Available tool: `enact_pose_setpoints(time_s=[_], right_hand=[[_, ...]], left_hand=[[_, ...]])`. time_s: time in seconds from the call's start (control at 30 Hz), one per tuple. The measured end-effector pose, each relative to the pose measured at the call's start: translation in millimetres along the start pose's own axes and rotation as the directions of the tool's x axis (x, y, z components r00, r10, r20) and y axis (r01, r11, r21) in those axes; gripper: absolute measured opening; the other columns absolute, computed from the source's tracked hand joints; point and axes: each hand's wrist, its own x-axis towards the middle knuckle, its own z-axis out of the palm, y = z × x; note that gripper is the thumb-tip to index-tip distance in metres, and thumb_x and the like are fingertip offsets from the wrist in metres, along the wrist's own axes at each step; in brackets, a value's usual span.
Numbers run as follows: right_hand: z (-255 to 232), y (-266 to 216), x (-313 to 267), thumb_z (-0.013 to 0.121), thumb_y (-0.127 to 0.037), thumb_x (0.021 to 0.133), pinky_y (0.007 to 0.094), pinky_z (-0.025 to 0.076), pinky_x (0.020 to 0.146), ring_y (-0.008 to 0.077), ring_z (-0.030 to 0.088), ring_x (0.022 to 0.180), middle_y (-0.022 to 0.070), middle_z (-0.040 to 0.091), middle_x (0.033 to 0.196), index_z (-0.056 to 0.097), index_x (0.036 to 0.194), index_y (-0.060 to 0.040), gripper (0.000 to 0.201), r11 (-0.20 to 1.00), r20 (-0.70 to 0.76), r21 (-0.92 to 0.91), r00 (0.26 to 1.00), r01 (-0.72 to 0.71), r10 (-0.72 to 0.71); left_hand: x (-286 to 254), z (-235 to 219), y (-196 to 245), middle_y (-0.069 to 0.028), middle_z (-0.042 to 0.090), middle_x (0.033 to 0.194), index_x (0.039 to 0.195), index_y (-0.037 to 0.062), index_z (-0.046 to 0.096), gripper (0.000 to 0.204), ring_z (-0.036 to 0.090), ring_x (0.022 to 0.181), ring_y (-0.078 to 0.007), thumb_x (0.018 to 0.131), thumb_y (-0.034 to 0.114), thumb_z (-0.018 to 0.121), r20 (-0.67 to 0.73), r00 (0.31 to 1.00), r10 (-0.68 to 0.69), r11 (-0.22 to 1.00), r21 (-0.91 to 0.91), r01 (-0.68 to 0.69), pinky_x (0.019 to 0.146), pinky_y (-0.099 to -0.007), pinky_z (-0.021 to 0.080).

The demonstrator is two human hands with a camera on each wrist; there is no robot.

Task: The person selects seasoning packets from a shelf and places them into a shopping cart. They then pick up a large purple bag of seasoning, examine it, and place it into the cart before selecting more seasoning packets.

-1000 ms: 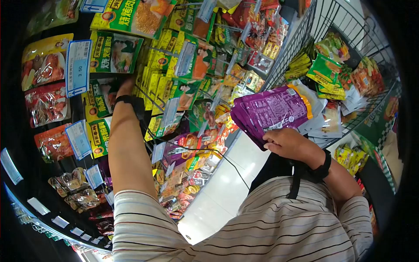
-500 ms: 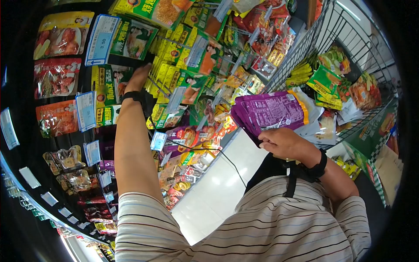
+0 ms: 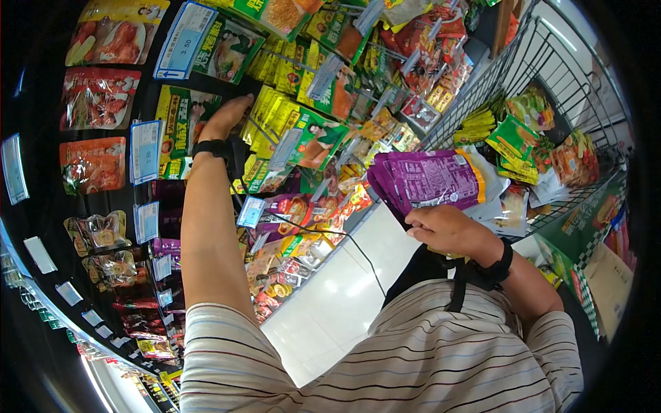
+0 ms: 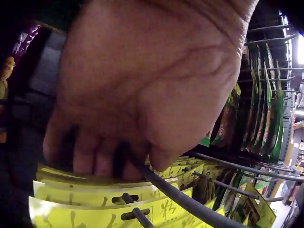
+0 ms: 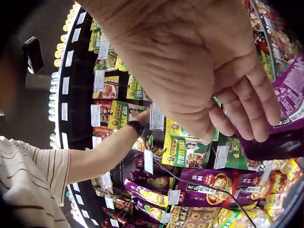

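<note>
My left hand (image 3: 227,118) reaches between the hanging seasoning packets (image 3: 296,131), which are yellow and green. In the left wrist view, the left hand (image 4: 147,90) extends its fingers down behind the top edges of the yellow packets (image 4: 104,209), which hide the fingertips. A dark metal hook (image 4: 175,194) runs past the thumb. My right hand (image 3: 451,230) is at the near edge of a stack of purple packets (image 3: 430,182) beside the cart. In the right wrist view, loosely extended fingers (image 5: 247,109) overlap the purple packets (image 5: 280,137), with nothing visible in the palm.
The wire shopping cart (image 3: 475,96) at right carries yellow packets (image 3: 476,127), a green packet (image 3: 513,138) and other bagged food. Red, orange and purple pouches hang along the dark shelf, with price tags (image 3: 184,43) jutting out. A black cable (image 3: 310,234) loops across the front.
The view has shifted, so the left shelf appears larger and the cart lower. My left hand has moved slightly up and right in the head view. The right hand stays by the purple packets.
</note>
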Motion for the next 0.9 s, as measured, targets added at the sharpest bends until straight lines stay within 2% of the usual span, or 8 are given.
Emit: enact_pose_setpoints(time_s=[0.23,0.33,0.43,0.53,0.63,0.73,0.83,0.9], right_hand=[[1.2,-3.1,5.0,0.059,-0.031,0.092,0.0479,0.046,0.067,0.0379,0.063,0.078,0.0169,0.064,0.081,0.059,0.098,-0.0037,0.028,1.0,0.002,-0.008,1.0,0.005,-0.005],[-0.7,-7.2,7.0,0.058,-0.031,0.093,0.0479,0.046,0.067,0.0381,0.063,0.078,0.0171,0.064,0.08,0.059,0.098,-0.0037,0.028,1.0,0.01,-0.014,1.0,0.0,0.0],[0.8,-9.2,11.2,0.058,-0.031,0.093,0.048,0.046,0.067,0.0385,0.063,0.078,0.0174,0.064,0.08,0.059,0.098,-0.0037,0.028,0.999,0.005,-0.033,1.0,0.006,-0.005],[2.1,-11.4,13.9,0.058,-0.031,0.093,0.0483,0.046,0.067,0.0386,0.063,0.078,0.0177,0.064,0.08,0.059,0.098,-0.0036,0.028,0.999,0.009,-0.031,1.0,0.01,-0.01],[4.3,-10.6,16.8,0.058,-0.031,0.093,0.0485,0.046,0.068,0.0388,0.063,0.079,0.018,0.065,0.081,0.059,0.1,-0.0035,0.028,0.999,0.017,-0.031,1.0,0.019,-0.018],[8.7,-6.3,19.3,0.058,-0.031,0.093,0.0485,0.047,0.069,0.039,0.063,0.08,0.0186,0.065,0.082,0.059,0.101,-0.0034,0.028,0.999,0.022,-0.03,1.0,0.019,-0.018],[8.6,-8.7,19.9,0.058,-0.031,0.093,0.0479,0.047,0.07,0.039,0.064,0.081,0.019,0.066,0.082,0.059,0.103,-0.0034,0.029,1.0,0.024,-0.028,1.0,0.009,-0.009],[8.3,-10.9,21.0,0.059,-0.031,0.093,0.0476,0.048,0.07,0.0389,0.064,0.082,0.0191,0.066,0.083,0.06,0.103,-0.0033,0.03,0.999,0.022,-0.03,1.0,0.009,-0.009]], left_hand=[[-12.5,3.8,3.7,-0.012,0.039,0.152,0.148,0.0116,0.04,0.068,0.038,0.137,-0.0318,0.095,0.053,0.05,-0.121,0.978,0.17,0.984,-0.026,-0.175,0.109,-0.0476,0.032],[5.9,-9.2,-5.3,-0.0127,0.036,0.154,0.149,0.0084,0.039,0.066,0.037,0.138,-0.0306,0.097,0.047,0.05,-0.082,0.973,0.218,0.976,0.038,-0.215,0.111,-0.0426,0.032],[16.4,-11.7,-17.2,-0.0155,0.04,0.151,0.145,0.0052,0.043,0.061,0.04,0.136,-0.0308,0.098,0.042,0.05,-0.203,0.96,0.194,0.978,0.117,-0.173,0.109,-0.0399,0.034],[30.0,-19.3,-30.3,-0.0174,0.047,0.146,0.141,0.0035,0.049,0.057,0.045,0.132,-0.0325,0.097,0.04,0.051,-0.225,0.945,0.236,0.967,0.154,-0.205,0.107,-0.0405,0.036],[34.4,-18.2,-36.2,-0.0213,0.052,0.138,0.134,-0.0001,0.054,0.054,0.05,0.126,-0.034,0.096,0.038,0.051,-0.336,0.92,0.203,0.978,0.109,-0.176,0.103,-0.042,0.038],[46.3,-18.2,-43.6,-0.0313,0.06,0.121,0.118,-0.004,0.061,0.049,0.053,0.116,-0.0477,0.091,0.036,0.052,-0.442,0.871,0.216,0.975,0.15,-0.166,0.094,-0.0462,0.044],[52.7,-28.8,-45.7,-0.0331,0.056,0.127,0.121,-0.0043,0.059,0.051,0.049,0.123,-0.0469,0.091,0.037,0.052,-0.274,0.92,0.279,0.872,0.475,-0.123,0.098,-0.0449,0.042],[40.3,-15.0,-36.0,-0.0319,0.054,0.131,0.123,-0.0058,0.057,0.052,0.047,0.126,-0.0461,0.093,0.037,0.048,-0.38,0.897,0.226,0.946,0.305,-0.109,0.101,-0.0438,0.04]])
